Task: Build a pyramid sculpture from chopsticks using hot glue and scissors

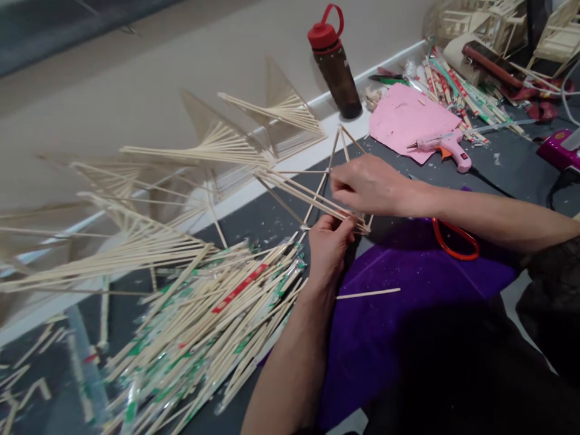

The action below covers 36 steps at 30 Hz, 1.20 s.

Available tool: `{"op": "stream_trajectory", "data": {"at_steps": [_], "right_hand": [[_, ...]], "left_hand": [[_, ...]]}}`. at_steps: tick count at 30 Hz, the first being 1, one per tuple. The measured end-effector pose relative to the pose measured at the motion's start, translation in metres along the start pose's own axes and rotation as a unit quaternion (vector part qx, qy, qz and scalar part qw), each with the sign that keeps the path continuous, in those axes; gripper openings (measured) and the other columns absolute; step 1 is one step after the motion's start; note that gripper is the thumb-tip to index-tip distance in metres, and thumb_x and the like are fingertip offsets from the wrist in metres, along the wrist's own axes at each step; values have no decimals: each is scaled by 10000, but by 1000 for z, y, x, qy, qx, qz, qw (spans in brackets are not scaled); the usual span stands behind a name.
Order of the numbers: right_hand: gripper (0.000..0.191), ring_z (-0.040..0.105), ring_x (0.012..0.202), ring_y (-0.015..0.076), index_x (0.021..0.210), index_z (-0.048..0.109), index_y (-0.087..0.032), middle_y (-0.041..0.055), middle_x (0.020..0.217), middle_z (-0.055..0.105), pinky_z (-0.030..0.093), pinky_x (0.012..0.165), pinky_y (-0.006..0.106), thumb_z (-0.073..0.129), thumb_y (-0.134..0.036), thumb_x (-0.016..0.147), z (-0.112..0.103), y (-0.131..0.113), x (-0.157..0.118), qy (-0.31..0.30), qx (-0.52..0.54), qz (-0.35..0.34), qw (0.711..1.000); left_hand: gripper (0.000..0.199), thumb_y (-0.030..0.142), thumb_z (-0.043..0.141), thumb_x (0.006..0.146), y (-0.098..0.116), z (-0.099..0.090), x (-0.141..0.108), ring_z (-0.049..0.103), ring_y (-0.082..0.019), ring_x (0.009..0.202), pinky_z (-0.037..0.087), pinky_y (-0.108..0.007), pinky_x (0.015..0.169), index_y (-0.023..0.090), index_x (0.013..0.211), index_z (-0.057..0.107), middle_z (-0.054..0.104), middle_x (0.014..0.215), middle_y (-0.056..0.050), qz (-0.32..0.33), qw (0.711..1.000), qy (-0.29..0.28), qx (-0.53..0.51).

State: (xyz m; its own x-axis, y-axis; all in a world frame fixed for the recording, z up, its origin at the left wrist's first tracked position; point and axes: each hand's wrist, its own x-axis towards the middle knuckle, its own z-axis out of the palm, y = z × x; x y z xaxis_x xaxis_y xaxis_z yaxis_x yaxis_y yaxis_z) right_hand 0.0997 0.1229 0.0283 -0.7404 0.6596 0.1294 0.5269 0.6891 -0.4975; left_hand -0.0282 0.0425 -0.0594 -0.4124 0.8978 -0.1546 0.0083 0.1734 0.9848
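A framework of thin wooden chopsticks (312,194) stands on the dark table in front of me, with a peaked end at the back. My left hand (329,241) pinches the near end of its slanting sticks between thumb and fingers. Just above, my right hand (369,186) is curled closed over the frame's right side; whatever its fingers hold is hidden behind the knuckles. One loose chopstick (369,293) lies on the purple cloth (362,356) below my hands. Red-handled scissors (455,240) rest under my right forearm.
A heap of wrapped chopsticks (217,326) covers the table at left, beside finished-looking fan-shaped stick frames (149,241) along the wall. Behind stand a red-lidded bottle (335,69), a pink sheet (403,118) and a pink glue gun (446,148) with its cord. More wrappers (462,90) lie back right.
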Motion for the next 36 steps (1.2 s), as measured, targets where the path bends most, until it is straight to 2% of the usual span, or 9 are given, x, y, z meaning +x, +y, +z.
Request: {"op": "stream_trajectory", "data": {"at_steps": [6, 11, 17, 22, 36], "right_hand": [[208, 557, 609, 112, 814, 750, -121, 47, 692, 688, 355, 608, 244, 542, -118, 799, 21, 37, -33, -64, 42, 76, 994], [240, 583, 523, 72, 922, 769, -107, 24, 690, 694, 415, 598, 194, 548, -131, 828, 34, 31, -32, -122, 134, 117, 976], [202, 558, 494, 54, 887, 752, -78, 40, 709, 693, 410, 532, 172, 564, -95, 816, 42, 29, -28, -114, 211, 161, 958], [168, 551, 475, 60, 810, 732, -85, 20, 641, 666, 404, 496, 179, 565, -100, 800, 53, 36, -27, -96, 261, 152, 949], [178, 561, 477, 59, 817, 727, -83, 14, 643, 654, 388, 495, 171, 552, -115, 821, 50, 34, -25, -110, 203, 140, 963]], "left_hand": [[191, 289, 750, 592, 1, 1, 0, 399, -60, 422, 297, -200, 425, 163, 696, 650, 565, 536, 43, 8, 1000, -7, -1], [195, 304, 751, 601, 0, 1, 0, 408, -72, 425, 308, -207, 435, 166, 695, 651, 534, 504, 50, 23, 1000, -11, 5], [206, 302, 760, 586, -1, 0, 1, 415, -71, 425, 311, -207, 429, 168, 690, 642, 555, 529, 45, 21, 1000, -17, -4], [193, 289, 760, 585, -1, 0, 2, 423, -70, 434, 306, -204, 420, 169, 684, 646, 564, 544, 38, 18, 1000, -19, -14], [212, 298, 790, 571, 3, -3, 2, 390, -59, 403, 268, -203, 395, 165, 674, 661, 549, 514, 34, -12, 999, -46, -14]]}}
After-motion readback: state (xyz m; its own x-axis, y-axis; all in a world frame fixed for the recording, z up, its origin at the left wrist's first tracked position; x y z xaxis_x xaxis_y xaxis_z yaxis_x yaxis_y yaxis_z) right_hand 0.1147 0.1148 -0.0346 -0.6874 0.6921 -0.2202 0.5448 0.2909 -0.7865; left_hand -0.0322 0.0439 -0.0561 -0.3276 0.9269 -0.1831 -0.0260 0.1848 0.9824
